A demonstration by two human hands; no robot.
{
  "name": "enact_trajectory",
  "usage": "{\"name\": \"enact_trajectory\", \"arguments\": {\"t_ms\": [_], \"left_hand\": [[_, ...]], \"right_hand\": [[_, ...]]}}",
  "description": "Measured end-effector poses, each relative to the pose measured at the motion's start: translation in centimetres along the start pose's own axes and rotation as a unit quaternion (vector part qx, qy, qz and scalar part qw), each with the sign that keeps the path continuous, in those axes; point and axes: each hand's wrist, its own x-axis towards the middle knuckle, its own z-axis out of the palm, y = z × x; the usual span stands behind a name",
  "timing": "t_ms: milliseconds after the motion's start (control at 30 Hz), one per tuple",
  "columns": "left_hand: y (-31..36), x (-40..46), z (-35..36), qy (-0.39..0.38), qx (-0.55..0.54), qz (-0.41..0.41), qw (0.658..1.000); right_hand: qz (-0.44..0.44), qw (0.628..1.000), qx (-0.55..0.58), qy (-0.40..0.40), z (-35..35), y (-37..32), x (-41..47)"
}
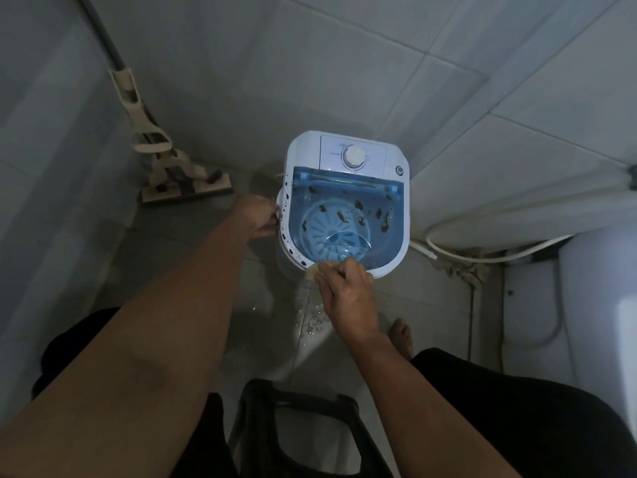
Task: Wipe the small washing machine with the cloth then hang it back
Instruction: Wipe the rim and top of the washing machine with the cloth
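The left hand (pixel 260 217) is curled around the left rim of the small washing machine (pixel 344 198), which is set on the tiled floor in the corner. A tan cloth (pixel 315 270) is gripped in the bent fingers of the right hand (pixel 346 291) and pressed against the machine's near rim. Dark smears are seen on the blue transparent lid (pixel 348 215) and along the left edge. A mop (pixel 165 160) is leaned nearby.

Glossy white plastic washing machine (pixel 344 201), translucent blue lid (pixel 348 215), matt tan cloth (pixel 315 272).
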Motion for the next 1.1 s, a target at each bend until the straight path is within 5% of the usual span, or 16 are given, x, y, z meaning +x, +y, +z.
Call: {"name": "enact_trajectory", "arguments": {"t_ms": [767,1100], "left_hand": [[0.1,1.4,-3.3,-0.111,-0.056,-0.079,0.989],[0.1,1.4,-3.3,-0.108,-0.040,-0.046,0.992]], "right_hand": [[-0.076,0.980,-0.144,-0.115,0.8,-6.0,8.4],[-0.087,0.957,-0.193,-0.196,-0.3,-6.7,12.7]]}}
